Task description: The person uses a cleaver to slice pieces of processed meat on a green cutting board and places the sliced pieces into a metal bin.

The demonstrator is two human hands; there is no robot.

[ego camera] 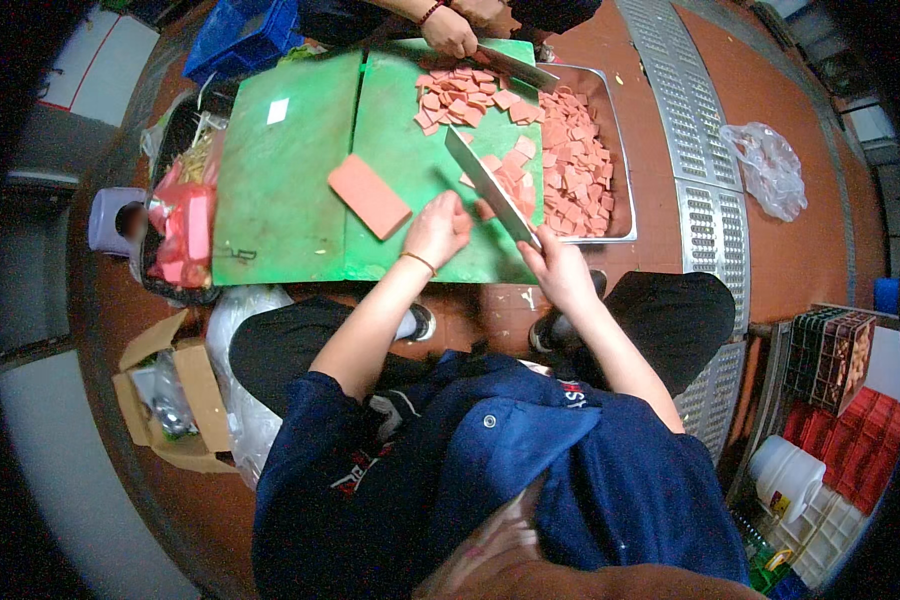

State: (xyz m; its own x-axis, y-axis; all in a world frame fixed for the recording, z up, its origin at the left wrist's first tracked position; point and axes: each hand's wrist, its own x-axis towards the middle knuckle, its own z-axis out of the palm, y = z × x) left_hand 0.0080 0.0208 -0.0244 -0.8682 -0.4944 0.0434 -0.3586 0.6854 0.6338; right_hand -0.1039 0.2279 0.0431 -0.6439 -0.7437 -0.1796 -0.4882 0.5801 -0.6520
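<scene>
My right hand [559, 266] grips a wide-bladed cleaver [490, 184], its blade slanting up and left over the green cutting board [292, 195]. Cut pink slices of what looks like luncheon meat [516, 176] lie just beyond the blade, by the board's right edge. Curled in a loose fist, my left hand [441, 225] is at the board, left of the cleaver; whether anything is inside it I cannot tell. An uncut pink meat block [370, 196] rests to its left. More slices [457, 97] are heaped at the far side.
Opposite, another person's hand [450, 31] holds a second cleaver [521, 69]. A metal tray [633, 202] full of cut pieces adjoins the board's right edge. Left stand a black crate [154, 277] with red-wrapped blocks and a cardboard box [206, 382]. A metal drain grate [709, 217] runs along the right.
</scene>
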